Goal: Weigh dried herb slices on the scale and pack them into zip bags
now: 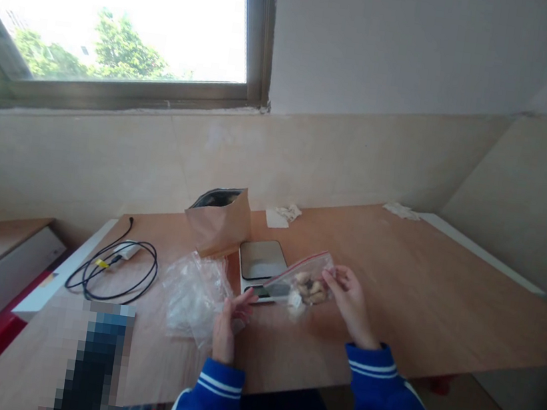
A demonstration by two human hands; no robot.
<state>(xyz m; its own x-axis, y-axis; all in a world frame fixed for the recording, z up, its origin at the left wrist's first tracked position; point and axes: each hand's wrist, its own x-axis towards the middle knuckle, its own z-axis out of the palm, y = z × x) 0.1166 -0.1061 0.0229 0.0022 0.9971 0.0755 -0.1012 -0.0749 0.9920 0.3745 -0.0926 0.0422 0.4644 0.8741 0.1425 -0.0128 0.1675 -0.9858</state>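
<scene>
A clear zip bag (pixel 287 286) with a red seal line is held up over the front of a kitchen scale (pixel 262 259). Inside it lie several light-brown lumpy pieces (pixel 310 289), perhaps nuts or dried food, and a small white packet (pixel 295 299). My right hand (pixel 349 302) pinches the bag's upper right corner. At the bag's left end is my left hand (pixel 232 320), fingers stretched out and thumb apart; whether its fingertips touch the bag is unclear. Just left of that hand, a pile of empty clear plastic bags (pixel 194 295) rests on the table.
Behind the scale stands an open brown paper pouch (pixel 218 224). A coiled black cable (pixel 147 282) with a white adapter (pixel 127 251) lies at left, near a pixelated dark object (pixel 94 363). Crumpled tissue (pixel 288 212) sits by the wall on the wooden table (pixel 432 300).
</scene>
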